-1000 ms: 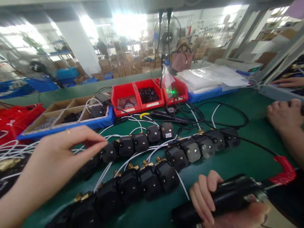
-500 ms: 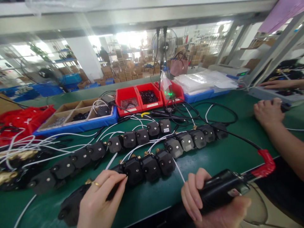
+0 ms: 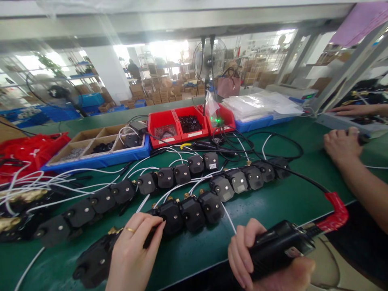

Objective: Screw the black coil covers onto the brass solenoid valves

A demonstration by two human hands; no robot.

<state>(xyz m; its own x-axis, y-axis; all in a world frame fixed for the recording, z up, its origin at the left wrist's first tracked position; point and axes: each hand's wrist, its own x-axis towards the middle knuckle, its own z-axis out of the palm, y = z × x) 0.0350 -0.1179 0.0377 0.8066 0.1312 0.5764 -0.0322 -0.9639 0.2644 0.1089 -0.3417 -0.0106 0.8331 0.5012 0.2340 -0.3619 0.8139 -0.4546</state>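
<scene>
My left hand (image 3: 133, 252) rests near the front edge of the green bench (image 3: 287, 200), fingers curled and pinched on a black valve unit (image 3: 150, 232) in the nearest row. My right hand (image 3: 266, 266) is wrapped round a black electric screwdriver (image 3: 280, 248) with a red cable boot (image 3: 335, 210). Rows of black valve units (image 3: 182, 176) with brass fittings and white wires lie across the bench in front of both hands.
Red bins (image 3: 178, 125) and a blue tray of cardboard boxes (image 3: 97, 149) stand behind the rows. Black cables (image 3: 257, 147) coil mid-bench. A red bag (image 3: 27, 151) lies at left. A co-worker's hand (image 3: 342, 145) and forearm reach in from the right. A fan (image 3: 209, 60) stands behind.
My left hand came down from the far row of units to the nearest row and now pinches a unit there. The right hand kept its hold on the screwdriver.
</scene>
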